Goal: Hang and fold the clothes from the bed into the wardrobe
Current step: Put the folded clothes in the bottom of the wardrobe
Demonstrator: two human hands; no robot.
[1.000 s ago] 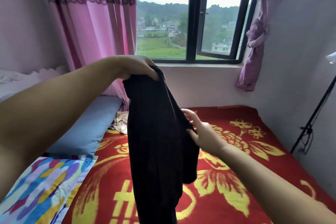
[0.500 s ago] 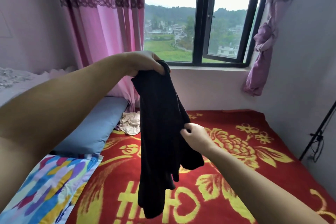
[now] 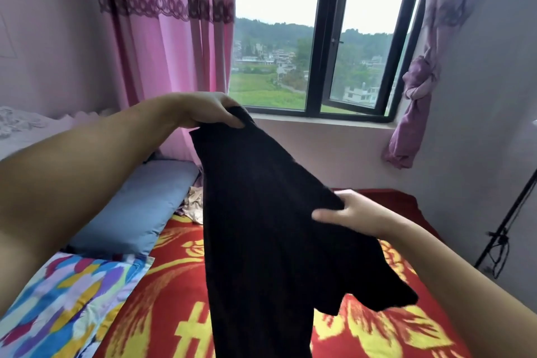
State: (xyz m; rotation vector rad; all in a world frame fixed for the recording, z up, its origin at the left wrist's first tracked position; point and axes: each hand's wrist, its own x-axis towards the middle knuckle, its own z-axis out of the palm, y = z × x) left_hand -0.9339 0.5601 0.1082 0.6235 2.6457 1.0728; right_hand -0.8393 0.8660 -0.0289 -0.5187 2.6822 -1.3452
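Nearest, the right hand (image 3: 351, 213) pinches the black garment (image 3: 261, 227) at its right edge; farther and higher left, the left hand (image 3: 212, 110) grips the top. Its length hangs down over the bed (image 3: 421, 337).

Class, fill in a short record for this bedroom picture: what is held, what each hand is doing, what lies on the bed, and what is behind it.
held item: black garment, hanging above the bed
left hand: grips the garment's top edge, raised high
right hand: holds the garment's side, lower down
bed cover: red blanket with yellow flowers
also on bed: blue pillow, multicoloured pillow, crumpled beige cloth
background: window, pink curtain, knotted purple curtain
wardrobe: not in view
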